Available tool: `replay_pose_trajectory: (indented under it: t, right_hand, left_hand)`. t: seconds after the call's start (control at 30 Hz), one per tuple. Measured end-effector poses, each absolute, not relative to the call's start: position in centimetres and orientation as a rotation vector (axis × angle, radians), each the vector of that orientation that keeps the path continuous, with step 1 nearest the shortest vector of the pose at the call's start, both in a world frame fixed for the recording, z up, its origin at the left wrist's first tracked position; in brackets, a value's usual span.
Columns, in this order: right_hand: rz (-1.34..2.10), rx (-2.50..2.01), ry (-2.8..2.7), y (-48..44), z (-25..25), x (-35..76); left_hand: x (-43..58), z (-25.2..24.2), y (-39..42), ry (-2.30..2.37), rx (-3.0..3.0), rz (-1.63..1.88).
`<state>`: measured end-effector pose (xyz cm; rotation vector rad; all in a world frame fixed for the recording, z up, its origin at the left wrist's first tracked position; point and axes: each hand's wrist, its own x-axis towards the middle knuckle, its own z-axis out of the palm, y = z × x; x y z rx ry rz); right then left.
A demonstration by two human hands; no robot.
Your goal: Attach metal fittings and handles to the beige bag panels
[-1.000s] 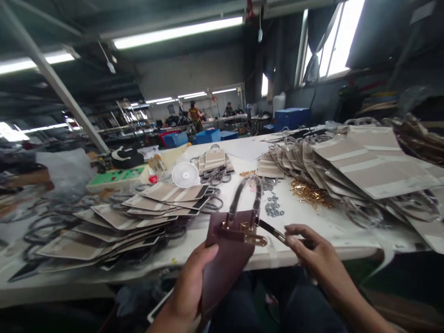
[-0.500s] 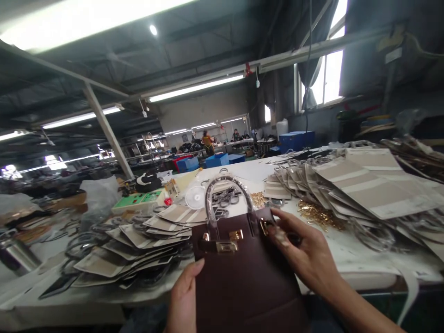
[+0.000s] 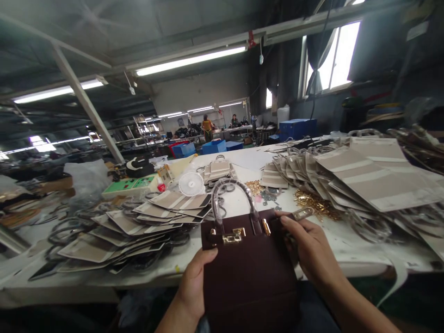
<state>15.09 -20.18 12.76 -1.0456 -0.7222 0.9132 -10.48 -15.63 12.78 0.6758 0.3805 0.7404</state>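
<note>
A dark brown handbag (image 3: 249, 273) stands nearly upright before me; whether it is a whole bag or only a front panel, I cannot tell. Its handle (image 3: 233, 185) is wrapped in clear plastic, and gold-coloured fittings (image 3: 233, 236) sit near its top edge. My left hand (image 3: 196, 282) grips the left edge, thumb on the front. At the upper right corner, my right hand (image 3: 312, 245) is closed round a dark strap, whose gold-coloured metal end (image 3: 303, 213) sticks out above the fingers. The palm side of that hand is hidden.
Stacked beige-backed panels with handles lie left (image 3: 125, 231) and right (image 3: 367, 175) on the white table (image 3: 243, 163). Small gold-coloured metal parts (image 3: 317, 203) are heaped between. Farther back are a white fan (image 3: 191, 184), a green-topped machine (image 3: 130, 185) and blue bins (image 3: 213, 146). Two people work in the distance.
My right hand has moved from the bag's right-hand gold fitting out to its side, now with the strap's metal end showing. The head view has tilted down, and the bag appears slightly farther right.
</note>
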Motion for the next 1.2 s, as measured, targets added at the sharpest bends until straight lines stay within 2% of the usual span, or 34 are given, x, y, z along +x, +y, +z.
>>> replay_pose_trajectory:
  t: [0.13,0.37,0.47,0.63,0.73,0.87,1.03,1.2]
  right_hand:
    - [0.916,-1.094,-0.688,-19.4,11.5,15.7]
    - [0.929,-1.141,-0.659,-17.9,10.1,16.0]
    - [0.981,-1.148,-0.601,-16.9,9.3,16.1]
    - [1.093,-1.179,-0.472,-15.3,6.3,16.7]
    - [1.128,-1.208,-0.404,-15.2,4.9,17.4]
    - [1.153,-1.179,-0.429,-16.0,6.0,17.8]
    - [1.192,-1.288,-0.832,-17.2,9.4,16.3]
    - [0.871,-1.522,-1.146,-17.7,9.1,14.8]
  left_hand:
    - [-9.4,12.5,-15.0,0.432,0.807,0.824]
    - [-8.5,11.3,-12.6,0.784,0.954,0.956]
    - [-7.9,10.5,-11.9,0.735,0.857,0.963]
    - [-6.7,8.4,-10.9,0.681,0.608,0.746]
    - [-7.1,7.1,-10.2,0.644,0.723,0.846]
    - [-8.7,6.9,-9.0,0.359,0.749,0.771]
    - [-8.8,8.0,-9.0,0.344,0.715,0.525]
    - [-7.8,7.7,-10.3,0.499,0.861,0.407]
